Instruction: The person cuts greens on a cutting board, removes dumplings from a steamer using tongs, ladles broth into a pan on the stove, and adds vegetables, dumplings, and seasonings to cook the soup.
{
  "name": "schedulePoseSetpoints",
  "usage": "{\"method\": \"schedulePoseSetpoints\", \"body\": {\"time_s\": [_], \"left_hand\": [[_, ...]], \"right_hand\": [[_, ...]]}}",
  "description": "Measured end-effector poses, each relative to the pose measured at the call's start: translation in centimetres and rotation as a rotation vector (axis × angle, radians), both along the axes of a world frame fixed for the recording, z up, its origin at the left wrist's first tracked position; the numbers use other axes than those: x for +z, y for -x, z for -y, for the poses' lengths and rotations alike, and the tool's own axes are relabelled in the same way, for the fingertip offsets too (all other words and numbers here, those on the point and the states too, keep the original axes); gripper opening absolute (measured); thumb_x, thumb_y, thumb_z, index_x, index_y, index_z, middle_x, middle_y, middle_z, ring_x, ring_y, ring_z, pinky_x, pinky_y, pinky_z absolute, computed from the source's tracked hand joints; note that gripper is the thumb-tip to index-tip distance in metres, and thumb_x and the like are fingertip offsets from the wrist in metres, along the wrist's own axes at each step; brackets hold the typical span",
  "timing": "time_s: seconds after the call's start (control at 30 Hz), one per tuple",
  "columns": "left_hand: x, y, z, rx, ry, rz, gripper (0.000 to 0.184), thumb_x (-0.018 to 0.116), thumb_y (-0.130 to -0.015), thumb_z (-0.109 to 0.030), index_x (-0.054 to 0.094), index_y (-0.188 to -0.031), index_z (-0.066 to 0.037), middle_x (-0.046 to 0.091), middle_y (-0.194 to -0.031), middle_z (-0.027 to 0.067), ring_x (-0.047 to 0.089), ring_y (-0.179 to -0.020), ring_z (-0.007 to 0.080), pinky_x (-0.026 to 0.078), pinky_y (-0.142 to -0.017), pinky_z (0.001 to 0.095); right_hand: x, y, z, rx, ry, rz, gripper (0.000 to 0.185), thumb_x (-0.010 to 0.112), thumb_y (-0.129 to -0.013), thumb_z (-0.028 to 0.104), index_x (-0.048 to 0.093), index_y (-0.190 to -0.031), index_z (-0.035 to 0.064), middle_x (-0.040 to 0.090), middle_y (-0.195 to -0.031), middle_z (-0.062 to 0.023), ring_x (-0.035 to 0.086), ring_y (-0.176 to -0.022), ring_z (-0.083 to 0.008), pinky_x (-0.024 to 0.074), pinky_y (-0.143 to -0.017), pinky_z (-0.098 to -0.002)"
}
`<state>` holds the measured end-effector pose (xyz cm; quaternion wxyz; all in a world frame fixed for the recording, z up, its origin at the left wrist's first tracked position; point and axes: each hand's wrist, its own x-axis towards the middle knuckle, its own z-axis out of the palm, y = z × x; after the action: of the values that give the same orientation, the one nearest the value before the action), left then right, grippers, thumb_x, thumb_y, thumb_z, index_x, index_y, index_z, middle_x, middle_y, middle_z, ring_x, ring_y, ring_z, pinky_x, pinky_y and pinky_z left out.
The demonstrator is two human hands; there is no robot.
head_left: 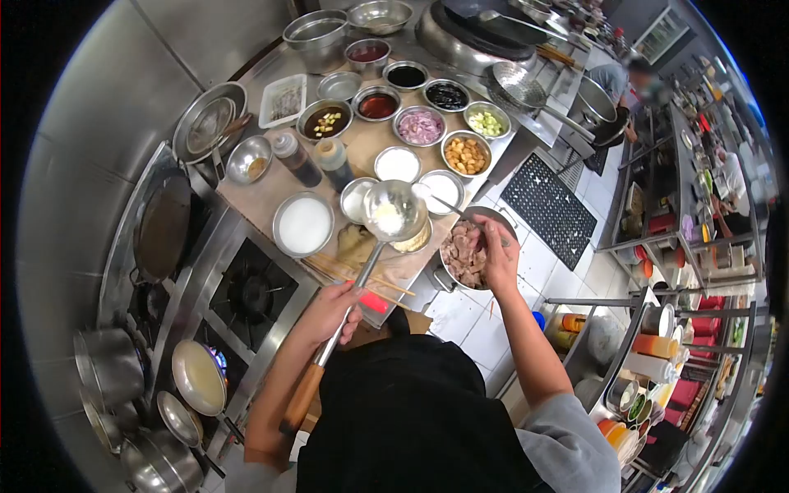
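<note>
My left hand (337, 311) is wrapped round the metal shaft of a ladle (394, 211) with a wooden handle end. The ladle's bowl is over the small bowls and has something pale in it. In my right hand (499, 253) is a thin-handled spoon (436, 197), whose head is by a bowl of white powder (448, 186). Beneath that hand stands a metal pot of sliced meat (464, 256). Around the ladle are another white-filled bowl (398, 163) and a larger bowl of white liquid (303, 224).
Bowls of chopped onion (419, 126), fried cubes (466, 154) and dark sauces stand farther back, near two squeeze bottles (297, 159). On the left, a pan (199, 378) sits over a lit burner. Black mat (548, 209) on the floor; people work at upper right.
</note>
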<state>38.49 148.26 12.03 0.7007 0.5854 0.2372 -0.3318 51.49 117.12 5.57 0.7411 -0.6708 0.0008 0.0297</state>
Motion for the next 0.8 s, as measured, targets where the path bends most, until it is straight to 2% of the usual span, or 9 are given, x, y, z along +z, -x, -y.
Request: {"method": "schedulePoseSetpoints", "body": {"time_s": [0.1,0.27,0.4,0.5,0.57,0.67,0.7,0.73,0.8], "left_hand": [[-0.1,-0.5,0.2,0.015,0.011,-0.008,0.034,0.047,-0.108,-0.029,0.056,-0.128,-0.003,0.045,-0.064,-0.0025,0.045,-0.045,0.0075,0.04,-0.037,0.0252],[0.6,1.1,-0.4,0.089,0.036,-0.033,0.033,0.047,-0.108,-0.027,0.055,-0.13,-0.004,0.045,-0.063,-0.0021,0.045,-0.044,0.0078,0.039,-0.037,0.0254],[1.4,4.7,-2.1,0.199,0.039,-0.048,0.033,0.048,-0.108,-0.026,0.055,-0.131,-0.003,0.044,-0.062,-0.0018,0.044,-0.043,0.0076,0.038,-0.037,0.0249],[2.7,8.5,-3.6,0.341,0.021,-0.005,0.033,0.048,-0.108,-0.025,0.057,-0.129,-0.002,0.043,-0.062,-0.0024,0.043,-0.043,0.0071,0.037,-0.036,0.0241],[4.1,10.7,-5.0,0.421,-0.006,-0.026,0.032,0.052,-0.106,-0.024,0.058,-0.127,-0.001,0.043,-0.063,-0.0034,0.044,-0.045,0.0064,0.036,-0.038,0.0237],[3.6,15.6,-7.2,0.603,0.009,0.058,0.031,0.056,-0.104,-0.02,0.057,-0.127,0.001,0.043,-0.064,-0.0035,0.045,-0.046,0.0069,0.038,-0.04,0.0244],[3.5,17.1,-8.0,0.672,0.008,0.092,0.031,0.057,-0.104,-0.02,0.056,-0.127,0.001,0.044,-0.064,-0.0034,0.046,-0.046,0.0071,0.038,-0.04,0.0247],[3.4,18.6,-8.7,0.729,0.01,0.128,0.031,0.058,-0.103,-0.019,0.056,-0.126,0.001,0.044,-0.064,-0.0034,0.047,-0.046,0.0074,0.039,-0.04,0.025],[3.2,21.1,-10.3,0.838,-0.049,0.171,0.023,0.062,-0.101,-0.02,0.056,-0.115,-0.002,0.048,-0.064,-0.0025,0.049,-0.046,0.0084,0.04,-0.04,0.0255]], "right_hand": [[0.6,-0.1,-0.7,-0.037,0.468,0.44,0.032,0.053,-0.107,0.022,0.07,-0.112,-0.005,0.066,-0.089,-0.0054,0.06,-0.077,-0.0128,0.0479,-0.072,-0.0264],[-2.5,-2.1,-0.5,-0.051,0.683,0.427,0.019,0.058,-0.101,0.01,0.07,-0.113,0.0014,0.066,-0.09,-0.0166,0.066,-0.081,-0.0307,0.0515,-0.075,-0.0382],[-7.2,-2.9,-1.3,0.131,0.819,0.375,0.022,0.059,-0.1,0.011,0.069,-0.117,0.0023,0.067,-0.096,-0.0182,0.066,-0.086,-0.0333,0.0517,-0.08,-0.0386],[-9.5,-2.5,-1.7,0.072,0.808,0.443,0.023,0.061,-0.098,0.01,0.069,-0.119,0.0022,0.067,-0.101,-0.0193,0.066,-0.088,-0.0336,0.0519,-0.083,-0.0389],[-7.1,-1.2,-2.7,0.11,0.663,0.187,0.028,0.064,-0.096,0.011,0.066,-0.122,0.0002,0.067,-0.107,-0.0198,0.065,-0.094,-0.035,0.0511,-0.087,-0.0415],[-8.6,-1.4,0.0,0.123,1.044,0.677,0.061,0.077,-0.086,0.017,0.053,-0.139,0.0002,0.056,-0.132,-0.023,0.053,-0.121,-0.038,0.0422,-0.105,-0.0455],[-5.3,0.0,-1.0,0.023,1.071,0.804,0.061,0.076,-0.087,0.018,0.052,-0.139,-0.0024,0.055,-0.132,-0.0232,0.053,-0.121,-0.0399,0.0425,-0.104,-0.0473],[-3.4,1.3,-2.4,-0.042,0.974,0.68,0.054,0.074,-0.089,0.015,0.053,-0.136,-0.0035,0.055,-0.131,-0.0233,0.056,-0.117,-0.0387,0.0443,-0.102,-0.0457],[-0.9,4.8,-6.7,0.248,0.651,0.414,0.035,0.066,-0.095,0.01,0.059,-0.127,-0.0018,0.062,-0.121,-0.0159,0.06,-0.109,-0.0265,0.0465,-0.097,-0.0372]]}}
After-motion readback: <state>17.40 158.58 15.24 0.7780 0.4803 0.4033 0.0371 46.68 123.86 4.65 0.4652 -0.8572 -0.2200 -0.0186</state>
